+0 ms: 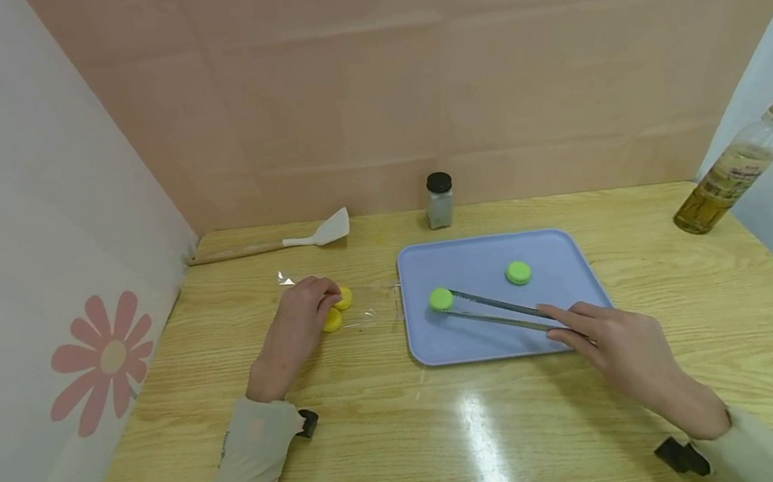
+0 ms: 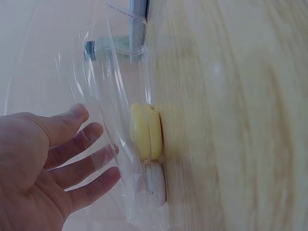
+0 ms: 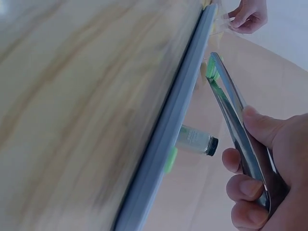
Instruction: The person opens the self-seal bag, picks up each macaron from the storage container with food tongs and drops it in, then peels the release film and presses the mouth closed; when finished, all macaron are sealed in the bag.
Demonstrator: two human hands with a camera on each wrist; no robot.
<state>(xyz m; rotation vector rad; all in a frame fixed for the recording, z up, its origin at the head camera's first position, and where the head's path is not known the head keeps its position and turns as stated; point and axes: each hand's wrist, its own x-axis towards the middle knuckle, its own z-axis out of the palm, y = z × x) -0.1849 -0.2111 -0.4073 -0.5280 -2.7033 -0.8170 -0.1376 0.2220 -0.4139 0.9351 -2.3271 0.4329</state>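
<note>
My left hand [image 1: 302, 312] pinches the film of a clear plastic bag [image 2: 118, 86], lifting it off the table. Inside lie yellow macarons [image 2: 146, 131] and a pale one [image 2: 156, 184]; the fingers partly cover them in the head view. My right hand [image 1: 619, 343] grips metal tongs [image 1: 500, 316] around their arms. Between the tong tips is a green macaron [image 1: 441, 299], over the left part of a blue tray [image 1: 508, 340]. Another green macaron [image 1: 518, 272] sits on the tray's right half.
Behind the tray stands a small jar with a black lid [image 1: 439, 200]. A spatula with a white head [image 1: 331, 228] lies at the back left. An oil bottle with a yellow cap [image 1: 733, 173] stands at the right, by the wall. Everything rests on a wooden table [image 1: 391, 459].
</note>
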